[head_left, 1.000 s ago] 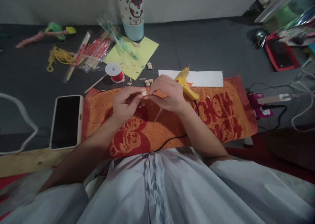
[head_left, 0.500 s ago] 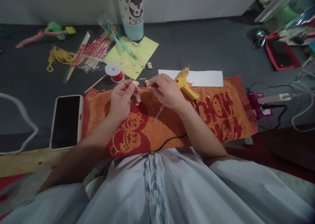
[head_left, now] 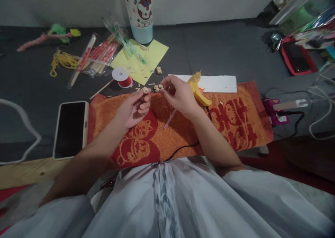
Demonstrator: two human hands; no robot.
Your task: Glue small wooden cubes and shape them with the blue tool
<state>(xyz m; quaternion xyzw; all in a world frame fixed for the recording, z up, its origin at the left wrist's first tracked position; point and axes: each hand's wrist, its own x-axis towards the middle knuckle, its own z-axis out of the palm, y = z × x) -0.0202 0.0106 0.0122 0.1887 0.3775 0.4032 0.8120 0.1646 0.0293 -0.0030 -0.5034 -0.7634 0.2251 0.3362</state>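
Beyond the orange towel (head_left: 174, 138) lies our dark table (head_left: 209, 46); over its far edge our left hand (head_left: 133, 109) pinches a wooden piece (head_left: 145, 90), just turned, exposing another side; our right hand (head_left: 180, 95) half-curls, contents unclear.

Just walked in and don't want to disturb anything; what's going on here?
The person's left hand holds a small wooden cluster near the far edge of an orange towel. The right hand is beside it, fingertips close to small wooden pieces; whether it grips anything is unclear. A yellow glue gun lies right of that hand, partly on the towel.
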